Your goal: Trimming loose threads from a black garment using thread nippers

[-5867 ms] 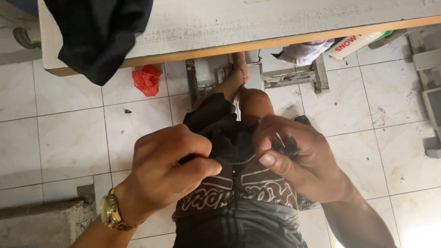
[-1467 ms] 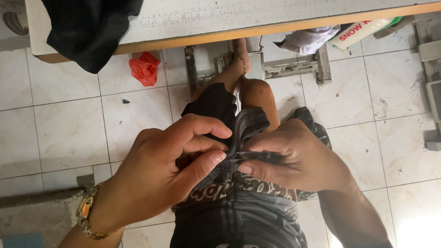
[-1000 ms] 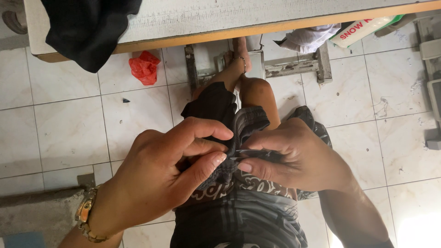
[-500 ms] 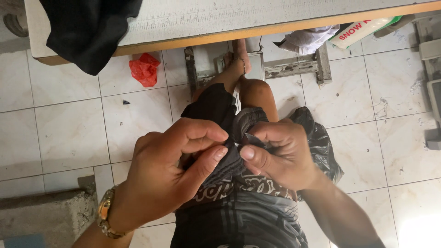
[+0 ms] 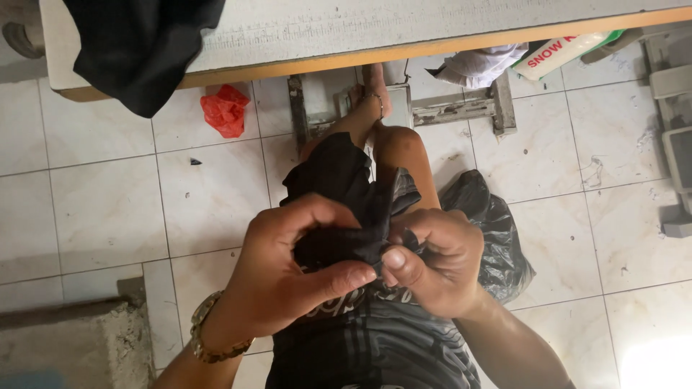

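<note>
Bare arms, dark printed clothing.
Gold-toned bracelet [image 5: 209,338] on left wrist; thin anklet [image 5: 375,97] below table edge [image 5: 432,47]; striped dark garment below bracelet.

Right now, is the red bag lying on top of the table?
No, the red bag lies on the floor tiles beside the table edge.

Black cloth [image 5: 339,248], red bag [image 5: 225,110], white floor tiles [image 5: 108,209]

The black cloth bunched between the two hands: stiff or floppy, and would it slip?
The black cloth is probably floppy: it bunches and folds between the left hand and right hand. Likely light, since fingertips alone pinch it. It looks matte, so probably not slippery.
</note>
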